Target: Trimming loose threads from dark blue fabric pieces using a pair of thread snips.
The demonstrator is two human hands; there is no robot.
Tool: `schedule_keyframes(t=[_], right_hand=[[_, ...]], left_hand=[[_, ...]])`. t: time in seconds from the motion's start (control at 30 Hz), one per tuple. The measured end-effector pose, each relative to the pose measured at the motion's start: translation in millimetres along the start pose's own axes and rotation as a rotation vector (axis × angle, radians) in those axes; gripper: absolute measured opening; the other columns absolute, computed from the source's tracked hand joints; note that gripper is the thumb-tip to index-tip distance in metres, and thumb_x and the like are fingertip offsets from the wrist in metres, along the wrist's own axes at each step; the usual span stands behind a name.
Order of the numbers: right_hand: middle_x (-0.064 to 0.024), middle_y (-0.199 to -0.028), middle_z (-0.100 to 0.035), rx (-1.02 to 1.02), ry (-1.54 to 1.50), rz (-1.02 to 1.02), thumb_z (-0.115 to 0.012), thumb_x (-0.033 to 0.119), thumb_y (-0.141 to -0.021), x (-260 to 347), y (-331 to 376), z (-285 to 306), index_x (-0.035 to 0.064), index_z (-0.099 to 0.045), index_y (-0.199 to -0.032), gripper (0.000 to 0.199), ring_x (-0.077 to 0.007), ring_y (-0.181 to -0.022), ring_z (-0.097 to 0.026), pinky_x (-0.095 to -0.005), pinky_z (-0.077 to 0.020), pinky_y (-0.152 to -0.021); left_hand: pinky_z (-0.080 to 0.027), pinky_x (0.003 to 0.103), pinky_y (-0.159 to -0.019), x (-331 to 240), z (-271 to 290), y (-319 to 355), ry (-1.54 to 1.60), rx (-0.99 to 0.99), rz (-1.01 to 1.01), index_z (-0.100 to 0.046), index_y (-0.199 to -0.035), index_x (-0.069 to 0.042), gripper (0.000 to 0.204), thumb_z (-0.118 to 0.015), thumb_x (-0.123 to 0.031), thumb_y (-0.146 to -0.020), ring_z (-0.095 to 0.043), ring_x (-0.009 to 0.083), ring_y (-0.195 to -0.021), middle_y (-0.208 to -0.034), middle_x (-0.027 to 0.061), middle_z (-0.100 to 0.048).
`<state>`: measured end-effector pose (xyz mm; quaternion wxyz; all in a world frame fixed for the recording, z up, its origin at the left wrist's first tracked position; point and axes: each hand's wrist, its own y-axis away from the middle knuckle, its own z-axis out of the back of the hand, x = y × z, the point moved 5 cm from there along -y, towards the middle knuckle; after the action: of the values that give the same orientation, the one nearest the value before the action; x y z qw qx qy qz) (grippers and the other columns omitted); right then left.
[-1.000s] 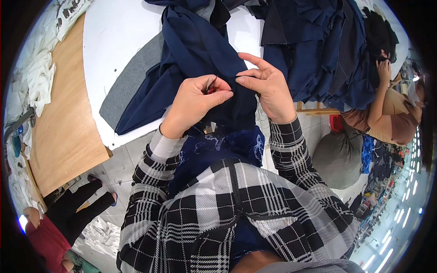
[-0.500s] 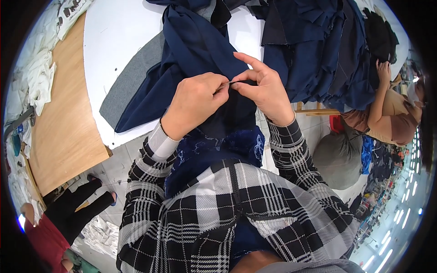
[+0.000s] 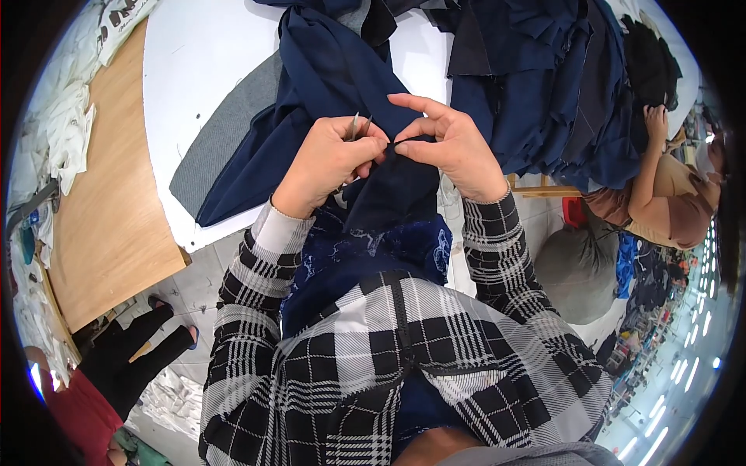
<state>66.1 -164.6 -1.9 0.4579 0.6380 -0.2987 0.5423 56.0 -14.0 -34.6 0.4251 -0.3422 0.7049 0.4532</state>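
Note:
My left hand (image 3: pixel 334 159) is closed round small metal thread snips (image 3: pixel 354 127), whose two tips stick up apart beyond my fingers. Its thumb and forefinger also pinch together right beside the edge of a navy cloth piece (image 3: pixel 400 182); any thread between them is too fine to make out. My right hand (image 3: pixel 454 147) grips that edge between thumb and forefinger, other fingers raised. The cloth hangs below both hands toward my lap. Beyond them, more navy fabric (image 3: pixel 318 70) lies bunched over a grey piece (image 3: pixel 225 144) on the white tabletop (image 3: pixel 186 85).
A big heap of navy cut pieces (image 3: pixel 528 85) hangs over the table's right edge. To the left is a wooden board (image 3: pixel 105 194) with white cloth (image 3: pixel 74 136) beyond. One person (image 3: pixel 668 190) works at the right; another (image 3: pixel 85 404) stands lower left. A grey sack (image 3: pixel 579 272) sits on the floor.
The snips' tips have swung from the cloth edge to point up and away. My left thumb and forefinger now pinch at the edge. My right hand still grips the cloth.

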Motion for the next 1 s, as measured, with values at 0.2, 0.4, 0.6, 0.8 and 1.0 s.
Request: schedule_keyframes(t=[0.2, 0.4, 0.6, 0.8, 1.0], right_hand=[[0.0, -0.079, -0.062, 0.001, -0.006, -0.029, -0.063, -0.002, -0.075, 0, -1, -1, 0.003, -0.048, -0.128, 0.055, -0.0014, -0.066, -0.049, -0.0143, -0.0357, -0.06], [-0.0028, -0.081, -0.064, 0.014, -0.012, -0.019, -0.064, 0.002, -0.076, -1, -1, -2, 0.0009, -0.049, -0.126, 0.053, -0.0047, -0.071, -0.055, -0.0165, -0.0416, -0.067], [-0.0015, -0.082, -0.062, -0.026, -0.002, 0.002, -0.063, -0.002, -0.075, 0, -1, -2, 0.0035, -0.049, -0.128, 0.055, -0.0029, -0.069, -0.052, -0.0144, -0.0386, -0.063], [-0.0038, -0.083, -0.068, -0.223, 0.233, 0.33, -0.065, -0.001, -0.075, 1, 3, 2, 0.003, -0.051, -0.124, 0.052, -0.006, -0.075, -0.057, -0.0192, -0.0445, -0.072], [-0.0061, -0.087, -0.07, -0.344, 0.535, 0.893, -0.063, -0.008, -0.075, 8, 16, -2, 0.0006, -0.052, -0.122, 0.049, -0.0111, -0.08, -0.06, -0.025, -0.0481, -0.076]], left_hand=[[-0.034, 0.014, -0.041, 6, 1, -1, 0.148, 0.005, 0.054, -0.062, -0.082, -0.002, 0.011, -0.06, -0.014, -0.083, -0.047, 0.0014, -0.049, -0.067, -0.0001, -0.058], [-0.031, 0.015, -0.04, 11, 1, 0, 0.233, -0.01, 0.098, -0.061, -0.082, -0.003, 0.012, -0.06, -0.015, -0.084, -0.042, 0.0012, -0.046, -0.064, -0.002, -0.055], [-0.03, 0.015, -0.039, 14, 5, -2, 0.386, 0.008, 0.059, -0.061, -0.08, -0.003, 0.012, -0.058, -0.015, -0.085, -0.04, 0.002, -0.045, -0.062, -0.0012, -0.053], [-0.03, 0.016, -0.039, 6, 13, 8, 0.408, 0.099, -0.035, -0.06, -0.08, -0.003, 0.013, -0.059, -0.015, -0.085, -0.042, 0.0022, -0.045, -0.06, -0.0001, -0.054], [-0.031, 0.015, -0.048, -14, -1, 20, -0.193, -0.234, -0.454, -0.058, -0.093, -0.002, 0.031, -0.077, -0.008, -0.069, -0.036, -0.0005, -0.055, -0.084, -0.0027, -0.052]])
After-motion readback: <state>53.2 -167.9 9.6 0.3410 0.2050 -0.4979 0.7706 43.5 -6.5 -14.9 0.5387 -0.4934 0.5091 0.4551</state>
